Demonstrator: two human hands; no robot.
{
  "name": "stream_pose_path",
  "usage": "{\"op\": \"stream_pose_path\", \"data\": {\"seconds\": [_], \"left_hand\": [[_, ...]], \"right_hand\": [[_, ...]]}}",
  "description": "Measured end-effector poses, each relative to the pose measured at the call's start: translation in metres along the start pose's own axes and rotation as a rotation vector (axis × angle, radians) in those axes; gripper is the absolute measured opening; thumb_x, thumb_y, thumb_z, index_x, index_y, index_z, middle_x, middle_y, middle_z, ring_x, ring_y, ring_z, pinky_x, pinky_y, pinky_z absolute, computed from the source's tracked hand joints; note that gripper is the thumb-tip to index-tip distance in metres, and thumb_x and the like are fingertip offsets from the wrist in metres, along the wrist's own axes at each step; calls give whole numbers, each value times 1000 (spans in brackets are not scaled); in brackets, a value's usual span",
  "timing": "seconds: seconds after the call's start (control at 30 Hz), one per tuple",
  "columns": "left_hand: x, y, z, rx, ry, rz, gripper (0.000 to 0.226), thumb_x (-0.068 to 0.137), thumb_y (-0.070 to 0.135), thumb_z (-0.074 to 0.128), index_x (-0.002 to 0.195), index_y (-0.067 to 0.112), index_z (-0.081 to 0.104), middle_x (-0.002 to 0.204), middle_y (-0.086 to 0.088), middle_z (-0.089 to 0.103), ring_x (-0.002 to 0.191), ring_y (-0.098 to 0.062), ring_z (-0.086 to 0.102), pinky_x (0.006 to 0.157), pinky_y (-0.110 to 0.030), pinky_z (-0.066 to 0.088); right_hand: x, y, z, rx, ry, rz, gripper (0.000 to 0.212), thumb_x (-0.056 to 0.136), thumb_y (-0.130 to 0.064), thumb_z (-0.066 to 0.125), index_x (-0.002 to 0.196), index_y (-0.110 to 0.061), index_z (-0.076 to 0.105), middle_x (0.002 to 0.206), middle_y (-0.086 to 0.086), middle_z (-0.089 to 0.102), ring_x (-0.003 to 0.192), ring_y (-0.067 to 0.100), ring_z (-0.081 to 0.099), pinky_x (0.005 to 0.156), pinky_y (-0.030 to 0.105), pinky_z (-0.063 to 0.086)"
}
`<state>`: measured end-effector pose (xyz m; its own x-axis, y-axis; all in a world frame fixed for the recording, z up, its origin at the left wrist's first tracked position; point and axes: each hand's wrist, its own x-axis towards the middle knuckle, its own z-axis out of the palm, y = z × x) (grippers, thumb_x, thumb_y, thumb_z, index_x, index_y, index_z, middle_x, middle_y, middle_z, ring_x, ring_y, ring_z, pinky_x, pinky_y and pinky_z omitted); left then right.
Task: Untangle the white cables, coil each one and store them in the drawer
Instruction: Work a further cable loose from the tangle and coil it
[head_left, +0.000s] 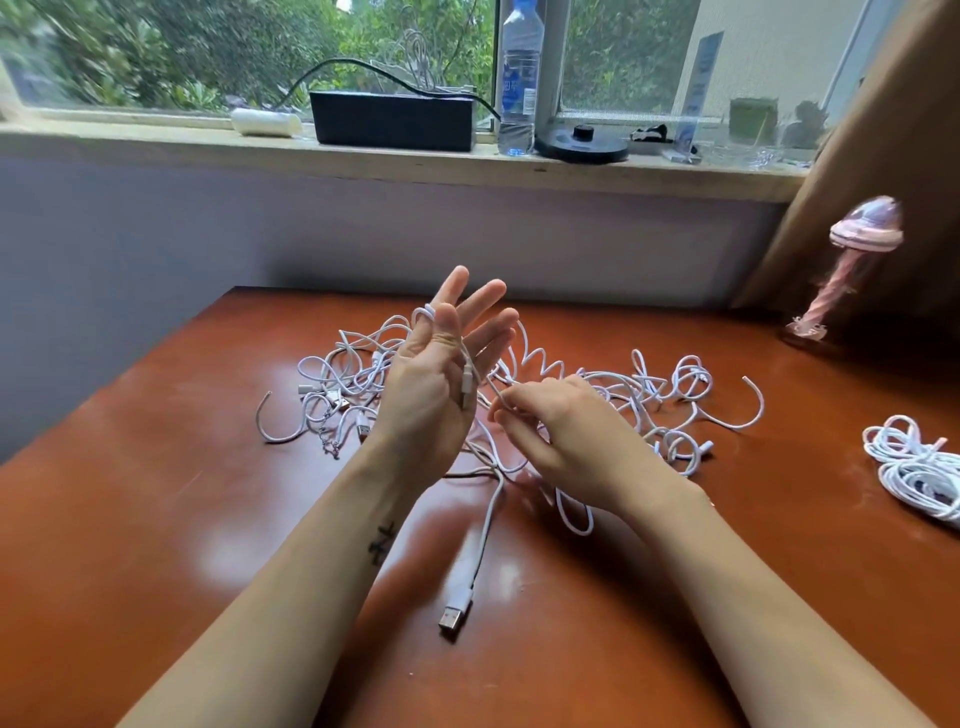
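Two hands: left hand (426, 400) raised with fingers spread, one white cable (467, 385) draped over its thumb; right hand (553, 423) pinching that cable. One tangle (615, 378) and one coiled bundle (914, 467) on the table (156, 467). One bottle (519, 78) on the windowsill, its label too blurred to read.

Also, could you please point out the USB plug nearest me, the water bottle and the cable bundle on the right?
USB plug (453, 617): head view, its metal end.
Water bottle (518, 85): head view, its label.
Cable bundle (906, 467): head view, its middle loops.

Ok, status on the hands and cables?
Left hand open, raised, white cable draped over it. Right hand pinches that cable. Tangled pile on table behind; one bundle at right. Nothing in the way.
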<state>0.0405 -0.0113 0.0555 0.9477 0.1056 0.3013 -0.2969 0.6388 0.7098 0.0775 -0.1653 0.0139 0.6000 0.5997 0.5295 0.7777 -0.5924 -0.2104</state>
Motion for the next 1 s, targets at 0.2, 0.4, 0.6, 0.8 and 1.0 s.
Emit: {"op": "stream_pose_path", "data": {"seconds": [0.2, 0.4, 0.6, 0.8, 1.0], "left_hand": [[3, -12, -8, 196, -10, 79, 36, 108, 16, 38, 143, 15, 48, 136, -8, 64, 127, -23, 61, 111, -33, 46], [3, -21, -19, 621, 16, 233, 39, 108, 22, 46, 146, 17, 48, 127, -3, 69, 124, -17, 63, 111, -40, 46], [2, -28, -27, 1126, -141, 493, 42, 106, 10, 47, 148, 9, 48, 109, 0, 70, 96, -8, 64, 85, -15, 48], [0, -29, -33, 1472, -162, 649, 43, 104, 22, 42, 145, 13, 51, 94, -6, 72, 80, -35, 66, 66, -45, 53], [5, -20, -47, 1507, -142, 535, 39, 104, 36, 35, 115, 13, 64, 98, -4, 73, 88, -33, 68, 73, -47, 54]], "right_hand": [[-2, 4, 1, -59, 38, -42, 26, 97, -34, 49, 94, -19, 70, 81, -3, 60, 73, 23, 51, 69, 32, 33], [0, 3, -6, -142, 130, -94, 21, 95, -32, 53, 96, -23, 72, 81, -9, 65, 73, 21, 56, 70, 33, 35], [0, 8, -14, -229, 211, -113, 15, 88, -19, 63, 96, -23, 75, 83, -4, 66, 73, 24, 55, 65, 34, 37], [0, 7, -24, -112, 288, -99, 14, 95, -22, 63, 96, -16, 76, 81, 1, 64, 72, 24, 58, 65, 40, 51], [-3, 14, -42, -33, 392, -25, 10, 94, -12, 69, 103, -10, 73, 83, 1, 60, 72, 20, 54, 68, 41, 51]]}}
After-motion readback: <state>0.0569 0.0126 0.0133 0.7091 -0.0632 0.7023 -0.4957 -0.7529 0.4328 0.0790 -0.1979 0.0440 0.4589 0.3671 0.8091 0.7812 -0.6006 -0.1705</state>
